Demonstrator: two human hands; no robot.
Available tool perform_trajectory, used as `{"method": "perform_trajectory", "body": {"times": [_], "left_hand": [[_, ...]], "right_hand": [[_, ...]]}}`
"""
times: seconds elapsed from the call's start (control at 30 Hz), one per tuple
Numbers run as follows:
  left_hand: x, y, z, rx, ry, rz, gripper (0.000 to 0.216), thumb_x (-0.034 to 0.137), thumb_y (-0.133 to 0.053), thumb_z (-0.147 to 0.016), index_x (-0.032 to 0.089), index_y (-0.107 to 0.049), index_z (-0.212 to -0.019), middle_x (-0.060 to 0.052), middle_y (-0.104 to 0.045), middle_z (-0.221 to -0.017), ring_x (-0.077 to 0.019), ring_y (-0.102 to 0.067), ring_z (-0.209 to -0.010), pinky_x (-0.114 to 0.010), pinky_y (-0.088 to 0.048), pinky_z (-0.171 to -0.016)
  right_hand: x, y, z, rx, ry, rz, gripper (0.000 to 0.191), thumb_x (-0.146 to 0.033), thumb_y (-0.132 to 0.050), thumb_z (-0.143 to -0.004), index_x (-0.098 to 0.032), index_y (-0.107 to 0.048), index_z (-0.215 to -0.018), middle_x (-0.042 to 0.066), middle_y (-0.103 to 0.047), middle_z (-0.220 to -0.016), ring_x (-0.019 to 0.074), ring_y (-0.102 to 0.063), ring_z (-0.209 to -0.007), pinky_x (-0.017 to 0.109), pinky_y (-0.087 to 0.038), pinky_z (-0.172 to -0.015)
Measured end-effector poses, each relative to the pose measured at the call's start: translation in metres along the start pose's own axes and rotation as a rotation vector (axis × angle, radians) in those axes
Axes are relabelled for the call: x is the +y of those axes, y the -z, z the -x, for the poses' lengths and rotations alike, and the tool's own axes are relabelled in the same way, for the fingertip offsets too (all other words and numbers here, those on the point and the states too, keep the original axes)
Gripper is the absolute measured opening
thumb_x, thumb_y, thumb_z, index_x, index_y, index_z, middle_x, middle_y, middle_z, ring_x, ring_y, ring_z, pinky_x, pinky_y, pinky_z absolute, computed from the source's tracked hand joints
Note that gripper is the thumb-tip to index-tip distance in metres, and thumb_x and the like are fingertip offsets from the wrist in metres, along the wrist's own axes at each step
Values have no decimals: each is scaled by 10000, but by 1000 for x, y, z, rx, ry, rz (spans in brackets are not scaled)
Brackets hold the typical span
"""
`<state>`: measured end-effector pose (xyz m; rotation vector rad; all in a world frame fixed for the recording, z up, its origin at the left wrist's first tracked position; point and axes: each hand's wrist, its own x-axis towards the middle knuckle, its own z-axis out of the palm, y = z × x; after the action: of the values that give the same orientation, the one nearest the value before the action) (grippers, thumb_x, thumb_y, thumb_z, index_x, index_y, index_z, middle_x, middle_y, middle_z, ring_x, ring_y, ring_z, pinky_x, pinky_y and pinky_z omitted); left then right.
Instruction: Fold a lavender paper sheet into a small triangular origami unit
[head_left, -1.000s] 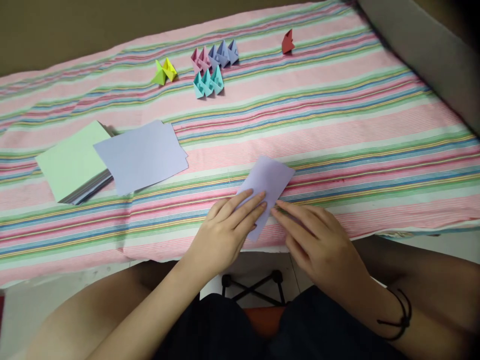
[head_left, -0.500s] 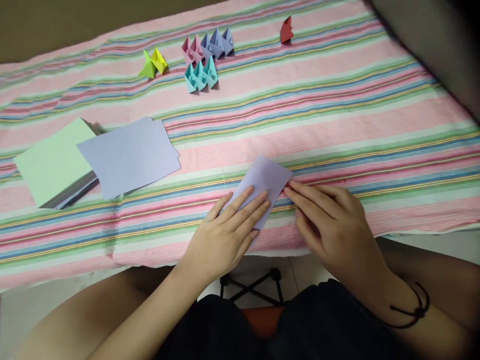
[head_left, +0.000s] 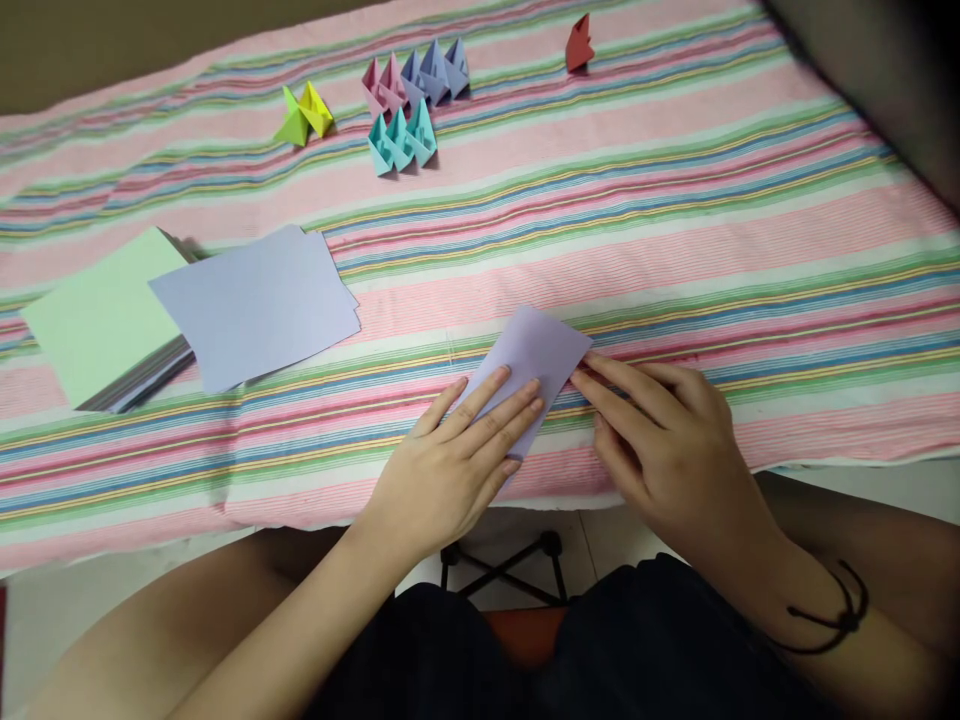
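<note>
A narrow purple sheet of origami paper (head_left: 538,345) lies slanted on the cloth near the table's front edge; it looks folded in half. My left hand (head_left: 457,455) presses flat on its lower left part, fingers stretched and slightly spread, hiding that end. At the paper's right-hand edge, just below the corner, the fingertips of my right hand (head_left: 664,435) touch or nearly touch it. Those fingers are stretched out, with the thumb a little apart underneath, and I see nothing held between them.
A stack of papers (head_left: 105,320) with pale green on top stands at left, partly under loose lavender sheets (head_left: 262,305). Farther back are folded paper pieces: turquoise (head_left: 403,140), pink and lavender (head_left: 435,75), yellow and green (head_left: 304,113), and red (head_left: 578,45). A striped cloth (head_left: 675,230) covers the table.
The view has shifted slightly, so the far paper pieces sit a little higher. Both hands keep nearly the same place on the purple paper.
</note>
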<state>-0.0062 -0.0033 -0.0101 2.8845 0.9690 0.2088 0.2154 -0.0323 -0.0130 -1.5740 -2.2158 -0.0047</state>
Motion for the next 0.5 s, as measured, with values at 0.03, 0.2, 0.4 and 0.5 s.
{"method": "perform_trajectory", "body": {"times": [0.03, 0.2, 0.4, 0.5], "left_hand": [[0, 0, 0, 0, -1, 0, 523, 280, -371, -947, 171, -279, -1450, 1, -299, -1513, -228, -200, -1419, -429, -196, -1165], [-1, 0, 0, 3, -7, 15, 524, 273, -368, -947, 181, -271, -1454, 8, -312, -1507, -226, -193, -1421, -425, -185, -1168], [0, 0, 0, -1, -8, 23, 521, 267, -375, -945, 185, -285, -1451, 10, -315, -1507, -230, -192, -1421, -422, -159, -1174], [0, 1, -1, -13, -6, 18, 518, 265, -376, -945, 181, -289, -1449, 17, -298, -1513, -230, -186, -1423, -419, -153, -1175]], "right_hand": [[1, 0, 0, -5, 0, 11, 389, -158, -538, -843, -173, -595, -1228, 58, -585, -1304, 288, -523, -1013, 469, -428, -872], [1, -2, -1, -22, 5, 35, 375, -166, -525, -848, -186, -601, -1214, 65, -565, -1325, 292, -509, -1012, 473, -413, -868], [0, -2, -2, -34, -7, 81, 341, -173, -519, -845, -178, -631, -1167, 96, -517, -1365, 308, -511, -1032, 472, -423, -851], [1, -2, -2, -34, -11, 79, 345, -168, -522, -840, -187, -632, -1167, 103, -510, -1366, 309, -520, -1023, 480, -433, -842]]}}
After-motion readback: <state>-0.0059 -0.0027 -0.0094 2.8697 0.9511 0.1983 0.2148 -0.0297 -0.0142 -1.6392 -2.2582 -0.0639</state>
